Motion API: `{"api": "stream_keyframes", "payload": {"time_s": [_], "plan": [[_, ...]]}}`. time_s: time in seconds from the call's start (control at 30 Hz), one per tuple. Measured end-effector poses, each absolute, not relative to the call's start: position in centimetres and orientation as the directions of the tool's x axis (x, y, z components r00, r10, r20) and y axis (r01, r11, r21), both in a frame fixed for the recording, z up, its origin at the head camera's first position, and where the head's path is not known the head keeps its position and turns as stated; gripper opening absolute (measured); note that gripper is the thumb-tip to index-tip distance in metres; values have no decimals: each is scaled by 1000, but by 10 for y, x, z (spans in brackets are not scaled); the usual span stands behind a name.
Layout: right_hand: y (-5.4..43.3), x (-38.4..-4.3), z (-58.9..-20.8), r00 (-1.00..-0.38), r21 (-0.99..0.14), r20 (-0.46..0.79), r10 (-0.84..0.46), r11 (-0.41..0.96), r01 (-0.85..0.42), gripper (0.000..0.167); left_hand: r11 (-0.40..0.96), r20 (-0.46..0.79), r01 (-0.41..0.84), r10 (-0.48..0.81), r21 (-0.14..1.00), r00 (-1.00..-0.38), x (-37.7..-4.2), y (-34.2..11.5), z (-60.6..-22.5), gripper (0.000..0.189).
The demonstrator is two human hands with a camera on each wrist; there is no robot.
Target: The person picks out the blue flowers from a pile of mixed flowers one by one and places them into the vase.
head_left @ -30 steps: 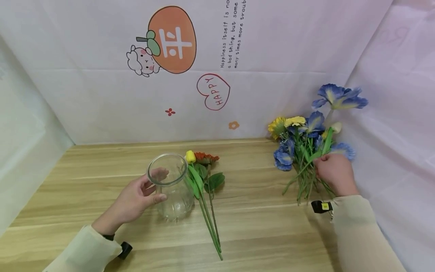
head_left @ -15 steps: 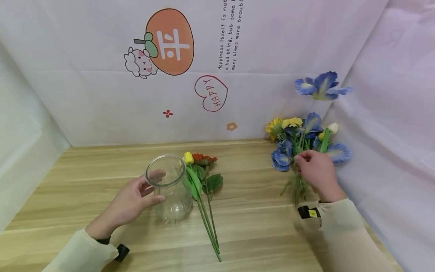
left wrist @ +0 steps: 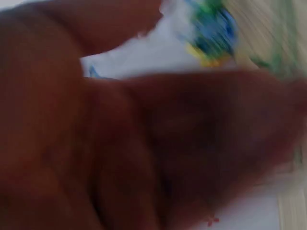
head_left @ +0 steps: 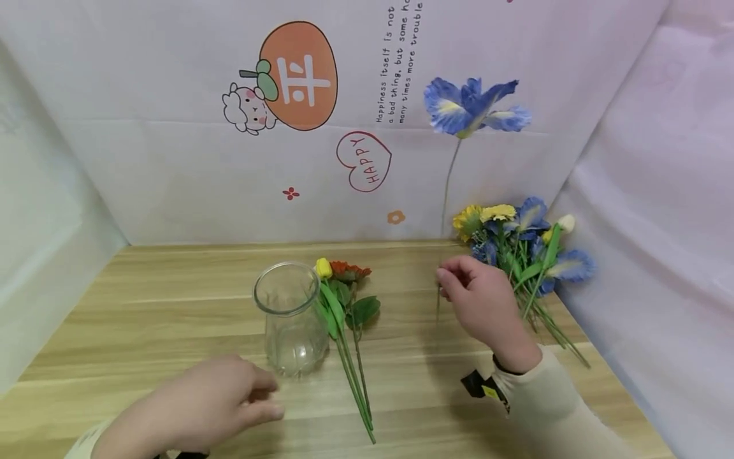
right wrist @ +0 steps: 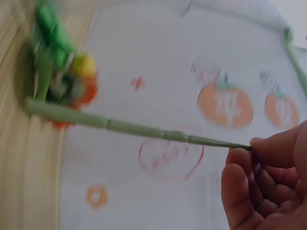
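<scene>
A blue iris point(head_left: 467, 108) with a long thin stem stands upright in the head view, its stem pinched between thumb and fingers of my right hand point(head_left: 482, 296). In the right wrist view the green stem point(right wrist: 144, 130) runs out from the fingertips. A clear glass vase point(head_left: 295, 338) stands on the table. My left hand point(head_left: 212, 398) is in front of the vase, apart from it, holding nothing, its fingers loosely bent. Motion blurs the left wrist view. A yellow tulip point(head_left: 323, 268) and an orange-red flower point(head_left: 350, 271) lie just right of the vase.
At the back right lies a pile of blue irises point(head_left: 573, 264), yellow flowers point(head_left: 497, 212) and a white bud point(head_left: 566, 223), stems toward the front. A printed white cloth point(head_left: 189, 185) hangs behind the wooden table point(head_left: 172, 287).
My right hand has drawn the iris out of the pile and carried it left. My left hand has left the vase and moved toward the front.
</scene>
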State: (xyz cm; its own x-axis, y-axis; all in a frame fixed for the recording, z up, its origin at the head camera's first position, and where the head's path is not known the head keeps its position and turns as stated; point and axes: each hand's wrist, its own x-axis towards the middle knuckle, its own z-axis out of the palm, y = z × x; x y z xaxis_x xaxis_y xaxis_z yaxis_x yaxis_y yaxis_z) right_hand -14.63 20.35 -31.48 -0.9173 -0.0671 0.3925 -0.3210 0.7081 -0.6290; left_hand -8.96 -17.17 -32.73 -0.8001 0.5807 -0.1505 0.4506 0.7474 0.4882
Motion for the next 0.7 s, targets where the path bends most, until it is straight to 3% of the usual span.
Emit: {"api": "stream_keyframes", "payload": {"time_s": [0.1,0.27,0.43,0.7], "plan": [[181,-137,-313,-872,-619,467,-148,650,-442,13,552,19,524,677,649,-736,-81,-156,-312,38],[143,-122,-313,-750,-546,586,-307,534,-645,4,404,235,499,546,767,-804,-78,-130,-293,32],[117,-108,-315,-651,-502,641,-407,419,-757,5,296,269,380,354,876,-896,-82,-111,-285,34],[98,-99,-320,-607,-546,631,-484,280,-790,7,195,292,336,223,921,-930,-88,-104,-286,16]]}}
